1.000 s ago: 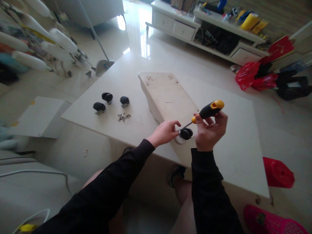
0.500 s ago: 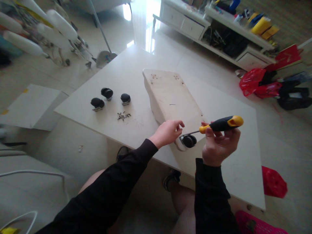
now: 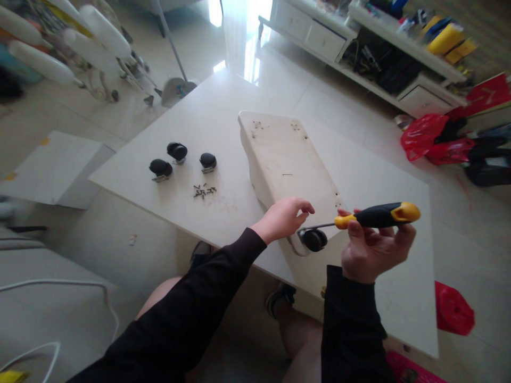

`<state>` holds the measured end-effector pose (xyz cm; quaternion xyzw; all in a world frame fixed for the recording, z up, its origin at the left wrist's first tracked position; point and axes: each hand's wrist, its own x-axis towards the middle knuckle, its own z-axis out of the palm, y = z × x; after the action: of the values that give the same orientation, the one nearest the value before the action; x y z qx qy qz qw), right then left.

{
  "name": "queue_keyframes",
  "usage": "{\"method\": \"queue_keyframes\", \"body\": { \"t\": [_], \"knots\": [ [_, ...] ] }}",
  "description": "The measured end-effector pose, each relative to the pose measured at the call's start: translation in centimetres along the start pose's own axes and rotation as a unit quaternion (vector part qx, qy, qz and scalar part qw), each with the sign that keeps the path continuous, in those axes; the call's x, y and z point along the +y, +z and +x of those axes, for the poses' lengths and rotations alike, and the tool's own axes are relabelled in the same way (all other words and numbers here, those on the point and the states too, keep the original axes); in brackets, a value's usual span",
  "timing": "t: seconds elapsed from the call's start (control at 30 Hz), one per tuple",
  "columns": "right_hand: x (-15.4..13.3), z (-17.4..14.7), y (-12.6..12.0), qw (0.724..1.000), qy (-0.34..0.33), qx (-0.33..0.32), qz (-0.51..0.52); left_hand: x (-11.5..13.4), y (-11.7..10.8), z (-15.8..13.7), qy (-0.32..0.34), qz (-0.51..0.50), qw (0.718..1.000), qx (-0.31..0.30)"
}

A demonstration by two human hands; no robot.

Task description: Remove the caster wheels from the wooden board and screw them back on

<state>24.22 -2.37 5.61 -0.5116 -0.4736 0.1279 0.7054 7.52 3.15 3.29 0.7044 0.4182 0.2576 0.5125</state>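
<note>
My right hand (image 3: 377, 250) is closed around the yellow-and-black handle of a screwdriver (image 3: 379, 216). The screwdriver's shaft points left, its tip at the mounting plate of a black caster (image 3: 314, 240). That caster sits on the near end of a pale board-like piece (image 3: 287, 159), which has small holes at its far corners. My left hand (image 3: 285, 218) lies over the near left part of this piece, beside the caster, its fingers bent but apart, with nothing visible in them. What its fingertips touch is unclear.
On the left of the white table (image 3: 383, 159) stand three loose casters (image 3: 176, 151) near a pile of small screws (image 3: 204, 191). A white box (image 3: 75, 170) is on the floor at left. Behind stands a low white cabinet (image 3: 303, 32); red bags (image 3: 423, 138) lie at right.
The view has shifted slightly. The screwdriver's handle and my right hand appear a little further right and lower, with the tip still at the caster. My left hand stays beside it.
</note>
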Motion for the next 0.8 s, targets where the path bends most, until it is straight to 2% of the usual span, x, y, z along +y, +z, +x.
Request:
{"method": "queue_keyframes", "body": {
  "t": [0.1,0.23,0.3,0.4,0.53,0.7,0.8],
  "knots": [
    [-0.1,0.0,0.1,0.999,0.010,-0.029,0.013,0.5,0.0,-0.1,0.006,-0.028,0.999,-0.024],
    [0.0,0.0,0.0,0.997,0.034,-0.053,0.032,0.5,0.2,0.1,0.029,-0.063,0.993,-0.094],
    [0.1,0.1,-0.1,0.996,0.056,-0.070,0.027,0.4,0.3,0.2,0.038,-0.077,0.990,-0.110],
    [0.2,0.1,-0.4,0.993,0.077,-0.087,0.024,0.3,0.6,0.3,0.040,-0.085,0.990,-0.103],
    [0.3,0.3,-0.1,0.994,0.067,-0.080,0.042,0.5,0.8,0.4,0.026,-0.090,0.991,-0.099],
    [0.6,0.7,0.5,0.999,0.047,-0.015,0.018,0.6,1.2,0.6,0.047,-0.077,0.994,-0.067],
    [0.5,0.7,0.6,0.998,0.059,0.014,-0.007,0.5,1.5,0.7,0.059,-0.065,0.995,-0.052]
  ]
}}
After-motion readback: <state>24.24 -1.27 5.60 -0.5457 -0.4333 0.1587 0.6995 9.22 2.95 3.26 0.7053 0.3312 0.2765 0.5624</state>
